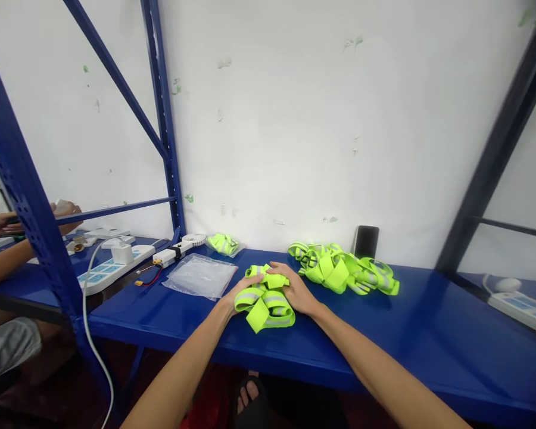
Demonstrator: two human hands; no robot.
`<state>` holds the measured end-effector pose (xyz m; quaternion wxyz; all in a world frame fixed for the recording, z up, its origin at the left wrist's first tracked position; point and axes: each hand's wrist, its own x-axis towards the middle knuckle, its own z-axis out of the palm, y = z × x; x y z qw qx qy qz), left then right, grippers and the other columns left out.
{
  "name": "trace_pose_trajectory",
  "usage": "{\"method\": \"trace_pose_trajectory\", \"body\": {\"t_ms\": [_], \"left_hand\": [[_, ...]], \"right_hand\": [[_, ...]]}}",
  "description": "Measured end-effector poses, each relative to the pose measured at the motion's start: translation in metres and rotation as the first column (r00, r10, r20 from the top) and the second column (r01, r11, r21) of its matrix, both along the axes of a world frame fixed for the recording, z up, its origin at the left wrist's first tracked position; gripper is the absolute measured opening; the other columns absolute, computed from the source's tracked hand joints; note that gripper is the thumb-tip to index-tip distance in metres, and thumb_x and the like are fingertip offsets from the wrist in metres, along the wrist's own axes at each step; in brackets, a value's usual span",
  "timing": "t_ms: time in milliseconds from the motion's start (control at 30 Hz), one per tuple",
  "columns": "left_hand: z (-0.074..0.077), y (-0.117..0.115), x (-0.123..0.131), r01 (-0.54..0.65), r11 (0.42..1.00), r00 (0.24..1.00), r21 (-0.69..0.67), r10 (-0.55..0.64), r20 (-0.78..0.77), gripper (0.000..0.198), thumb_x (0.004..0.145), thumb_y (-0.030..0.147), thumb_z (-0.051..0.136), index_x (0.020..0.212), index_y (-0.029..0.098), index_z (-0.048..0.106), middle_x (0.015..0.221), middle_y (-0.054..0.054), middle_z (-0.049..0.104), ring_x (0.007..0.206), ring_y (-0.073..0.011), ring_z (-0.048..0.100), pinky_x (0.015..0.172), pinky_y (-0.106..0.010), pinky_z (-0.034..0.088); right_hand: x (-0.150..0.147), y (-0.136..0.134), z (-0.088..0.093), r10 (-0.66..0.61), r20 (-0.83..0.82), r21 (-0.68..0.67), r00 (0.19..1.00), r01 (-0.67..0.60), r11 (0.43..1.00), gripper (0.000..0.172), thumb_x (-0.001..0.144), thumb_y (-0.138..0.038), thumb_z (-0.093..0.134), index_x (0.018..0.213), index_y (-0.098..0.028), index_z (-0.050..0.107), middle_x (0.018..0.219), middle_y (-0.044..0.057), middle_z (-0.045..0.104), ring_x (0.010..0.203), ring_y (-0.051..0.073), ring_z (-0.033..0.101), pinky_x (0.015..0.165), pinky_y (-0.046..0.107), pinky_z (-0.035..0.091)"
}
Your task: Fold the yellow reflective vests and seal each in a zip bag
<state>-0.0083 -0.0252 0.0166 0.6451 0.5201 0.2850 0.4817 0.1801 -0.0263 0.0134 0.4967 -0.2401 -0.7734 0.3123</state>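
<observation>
Scuffed white wall [295, 119] stands behind a blue worktop [429, 333], with a blue metal post [163, 113] rising at the back, behind and left of the flat clear plastic bags [201, 277]. Those bags serve as the landmark. Just to their right, the neon strap bundle [272, 313], yellow-green with silvery stripes, sits gathered in loops between two hands. The left hand [237, 292], partly closed, grips its left side with the thumb laid over the top; the right hand [298, 293] curls around the other side, its fingers bent over the upper folds. Whether the bundle rests on the surface or is slightly raised, I cannot tell.

Farther right of the bags lies a loose heap of matching straps [339, 268], with a dark phone [367, 241] upright behind it. Behind the bags are a bagged neon bundle [223, 243] and a small white fan [193, 239]. Left of them lie a red-and-black wire lead [152, 277] and a white power strip [100, 276]; well beyond, a co-worker's arms [9, 262] reach in.
</observation>
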Motion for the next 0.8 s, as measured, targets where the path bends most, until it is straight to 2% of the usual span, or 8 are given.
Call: {"method": "trace_pose_trajectory", "body": {"t_ms": [100,200,333,467,567,667,733,800], "left_hand": [[-0.001,0.001,0.002,0.061,0.992,0.997,-0.113,-0.055,0.055,0.038,0.071,0.048,0.069,0.086,0.013,0.067,0.075,-0.01,0.07,0.076,-0.0258,0.067,0.067,-0.034,0.052],[-0.003,0.003,0.005,0.001,0.996,0.996,-0.093,0.008,0.092,0.039,0.067,0.042,0.075,0.092,0.013,0.066,0.081,-0.008,0.071,0.079,-0.0265,0.067,0.071,-0.035,0.052],[0.001,-0.001,0.008,-0.008,1.0,0.994,-0.005,0.008,0.113,0.05,0.063,0.034,0.08,0.106,0.016,0.062,0.092,-0.008,0.071,0.085,-0.0245,0.067,0.077,-0.034,0.051],[0.006,-0.008,0.007,0.037,0.996,0.998,0.083,-0.041,0.054,0.063,0.059,0.029,0.084,0.115,0.017,0.058,0.101,-0.01,0.069,0.09,-0.0252,0.066,0.079,-0.034,0.05],[0.005,-0.007,0.008,0.013,0.991,1.0,0.137,-0.009,-0.03,0.059,0.059,0.03,0.083,0.112,0.014,0.06,0.101,-0.011,0.069,0.089,-0.0263,0.066,0.077,-0.034,0.051],[0.004,-0.001,0.008,-0.105,0.98,0.994,0.169,0.107,0.002,0.063,0.061,0.03,0.082,0.118,0.017,0.057,0.107,-0.009,0.067,0.094,-0.0251,0.064,0.081,-0.033,0.049],[0.006,0.001,0.008,-0.138,0.986,0.987,0.093,0.129,0.097,0.065,0.066,0.035,0.079,0.124,0.021,0.052,0.111,-0.008,0.065,0.097,-0.0232,0.064,0.083,-0.032,0.049],[0.009,0.001,0.007,-0.028,0.999,0.978,-0.019,0.031,0.206,0.059,0.076,0.048,0.067,0.126,0.022,0.049,0.113,-0.009,0.064,0.096,-0.023,0.064,0.082,-0.034,0.049]], "right_hand": [[0.001,0.003,-0.003,0.013,0.011,-0.121,1.0,-0.011,0.993,0.045,0.073,-0.012,0.053,0.113,-0.03,0.064,0.142,0.002,0.042,0.136,0.024,0.03,0.113,0.045,0.017],[-0.002,0.005,-0.004,0.064,-0.098,-0.339,0.993,-0.094,0.936,0.048,0.069,-0.015,0.057,0.114,-0.029,0.062,0.144,0.001,0.041,0.138,0.025,0.026,0.113,0.045,0.018],[-0.009,0.001,0.003,0.001,-0.45,-0.563,0.893,-0.284,0.777,0.047,0.077,-0.032,0.059,0.123,-0.03,0.053,0.127,0.004,0.057,0.117,0.026,0.054,0.097,0.048,0.043],[-0.009,-0.005,0.01,0.064,-0.466,-0.627,0.882,-0.381,0.679,0.043,0.068,-0.027,0.073,0.109,-0.021,0.062,0.099,0.007,0.07,0.089,0.026,0.067,0.085,0.044,0.051],[-0.009,-0.007,0.011,0.124,-0.459,-0.59,0.88,-0.406,0.698,0.036,0.064,-0.022,0.077,0.098,-0.017,0.066,0.092,0.007,0.072,0.083,0.025,0.068,0.082,0.041,0.053],[-0.012,-0.003,0.011,0.051,-0.499,-0.528,0.865,-0.35,0.774,0.036,0.063,-0.021,0.078,0.096,-0.016,0.067,0.09,0.007,0.073,0.081,0.024,0.068,0.08,0.04,0.053],[-0.015,0.001,0.011,-0.015,-0.536,-0.484,0.844,-0.293,0.825,0.037,0.062,-0.022,0.079,0.097,-0.016,0.067,0.091,0.007,0.073,0.082,0.025,0.068,0.08,0.039,0.054],[-0.015,0.006,0.011,-0.104,-0.573,-0.449,0.813,-0.206,0.869,0.038,0.063,-0.026,0.078,0.098,-0.016,0.066,0.094,0.007,0.073,0.084,0.025,0.068,0.079,0.039,0.053]]}}
